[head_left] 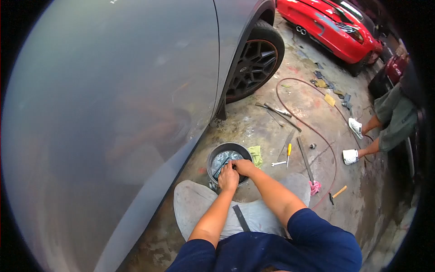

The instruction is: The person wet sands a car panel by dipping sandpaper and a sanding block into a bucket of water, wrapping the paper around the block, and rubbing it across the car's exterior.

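Note:
Both my hands are together over a round grey bucket [211, 156] with soapy-looking water [230, 152] in it. My left hand [229, 177] is closed on a dark, flat piece [221, 167], perhaps sandpaper, at the bucket's left side. My right hand [244, 167] is curled beside it at the right, touching the left fingers; what its fingers hold is hidden. A yellow-green cloth [255, 156] lies against the bucket's right side. Close on the left stands a grey car door panel [136, 90].
A black wheel [253, 63] stands ahead. On the floor lie a screwdriver [289, 150], a wrench [278, 163], a long flat bar [305, 158], a pink cloth [315, 187], a hammer [339, 192] and a looping hose [312, 131]. A person [394, 113] stands right; a red car [335, 27] is behind.

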Available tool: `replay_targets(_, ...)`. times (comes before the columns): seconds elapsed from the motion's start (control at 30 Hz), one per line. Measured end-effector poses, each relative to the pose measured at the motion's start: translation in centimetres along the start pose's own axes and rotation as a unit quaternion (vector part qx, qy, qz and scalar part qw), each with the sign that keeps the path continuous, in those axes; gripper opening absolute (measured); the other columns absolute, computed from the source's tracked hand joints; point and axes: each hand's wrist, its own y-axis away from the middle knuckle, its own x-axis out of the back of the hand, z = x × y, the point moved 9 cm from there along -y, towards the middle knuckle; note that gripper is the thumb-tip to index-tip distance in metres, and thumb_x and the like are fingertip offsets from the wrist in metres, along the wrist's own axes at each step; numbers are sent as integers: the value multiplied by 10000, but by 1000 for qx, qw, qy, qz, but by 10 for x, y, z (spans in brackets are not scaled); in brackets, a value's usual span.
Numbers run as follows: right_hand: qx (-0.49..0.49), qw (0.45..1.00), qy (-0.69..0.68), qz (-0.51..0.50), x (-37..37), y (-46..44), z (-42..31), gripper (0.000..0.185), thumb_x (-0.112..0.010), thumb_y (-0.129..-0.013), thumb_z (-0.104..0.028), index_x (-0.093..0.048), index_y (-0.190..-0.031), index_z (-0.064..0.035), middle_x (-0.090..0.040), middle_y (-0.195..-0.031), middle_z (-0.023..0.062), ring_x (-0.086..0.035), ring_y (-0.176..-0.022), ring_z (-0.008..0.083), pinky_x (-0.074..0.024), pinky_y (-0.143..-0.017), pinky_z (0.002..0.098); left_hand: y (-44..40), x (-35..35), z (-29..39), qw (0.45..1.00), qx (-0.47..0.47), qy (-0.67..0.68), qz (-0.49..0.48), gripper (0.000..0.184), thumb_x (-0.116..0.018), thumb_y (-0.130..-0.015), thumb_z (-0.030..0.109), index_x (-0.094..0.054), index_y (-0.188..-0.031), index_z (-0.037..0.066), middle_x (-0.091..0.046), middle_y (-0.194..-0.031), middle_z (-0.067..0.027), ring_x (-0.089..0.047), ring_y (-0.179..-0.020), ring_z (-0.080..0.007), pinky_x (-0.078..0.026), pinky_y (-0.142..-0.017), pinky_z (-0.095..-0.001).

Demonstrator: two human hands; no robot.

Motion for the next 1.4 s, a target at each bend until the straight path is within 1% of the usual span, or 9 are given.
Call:
replay_targets(0.23, -51, 977, -129, 164, 52, 38, -17, 367, -729, -811, -138, -531, -1091, -7, -696, -968, 226, -688, -964, 420, -548, -836, 452, -32, -22, -43, 958, 57, 280, 26, 296, -605, -892, 168, -669, -1152, 41, -708, -1110, -216, -667, -1060, -398, -517, -921, -467)
replay_targets(0.5, 3, 989, 39, 139, 37, 61, -70, 530, -751, -810, -247, -501, -1252, -97, -536, -1338, 155, -494, -1336, 347, -354, -1132, 646, -48, -28, -62, 903, 70, 421, 40, 216, -625, -852, 87, -700, -1026, -18, -729, -944, -207, -701, -898, -361, -544, -846, -432)
replay_targets(0.63, -27, 967, -124, 223, 38, 37, -31, 408, -716, -837, -198, -548, -1179, -50, -635, -1150, 193, -602, -1185, 392, -482, -1021, 483, -48, 17, -46, 896, 15, 442, 45, 253, -567, -976, 211, -705, -1038, 8, -728, -931, -192, -707, -891, -346, -546, -818, -432)
replay_targets(0.67, -41, 933, -175, 312, 45, 34, -16, 362, -689, -891, -225, -576, -1168, -20, -663, -1040, 181, -653, -1059, 355, -508, -932, 408, -54, 14, -50, 921, 6, 387, 36, 263, -505, -1007, 197, -692, -1062, 20, -728, -953, -135, -708, -776, -256, -579, -695, -408)
replay_targets(0.8, -100, 773, -516, 356, 95, 15, 11, 405, -646, -982, -342, -593, -1241, -34, -655, -1045, 91, -632, -977, 227, -502, -869, 366, -38, 41, -23, 982, -170, 67, -44, 264, -556, -966, 229, -715, -1082, 53, -723, -1054, -210, -697, -951, -410, -538, -871, -522)
replay_targets(0.93, -54, 621, -705, 339, 156, -16, -31, 436, -622, -1022, -417, -586, -1264, -56, -638, -1038, 20, -600, -924, 129, -500, -769, 301, -32, 6, -31, 973, -206, -47, -97, 251, -586, -957, 287, -710, -1055, 92, -741, -1032, -138, -707, -973, -338, -529, -875, -493)
replay_targets(1.03, 14, 599, -675, 431, 209, -33, -73, 387, -630, -1026, -386, -616, -1227, -55, -617, -1091, 25, -603, -990, 132, -517, -787, 303, -21, 12, -17, 976, -177, -104, -75, 268, -579, -962, 315, -708, -1035, 92, -743, -1020, -136, -710, -963, -327, -509, -907, -503)
replay_targets(1.17, 57, 705, -427, 564, 265, -10, -136, 433, -599, -1038, -304, -569, -1340, 5, -554, -1242, 152, -553, -1165, 271, -429, -1036, 398, -27, 3, -31, 978, -121, -103, -139, 323, -615, -938, 360, -723, -1102, 104, -746, -1037, -125, -697, -1036, -334, -492, -938, -489)
replay_targets(1.4, 19, 701, -328, 633, 264, 0, -155, 501, -679, -972, -284, -545, -1393, -48, -518, -1309, 130, -503, -1193, 343, -412, -1011, 476, -17, -5, -32, 986, -165, 23, -31, 335, -580, -932, 190, -670, -1198, 7, -716, -1118, -204, -677, -996, -347, -512, -916, -467)
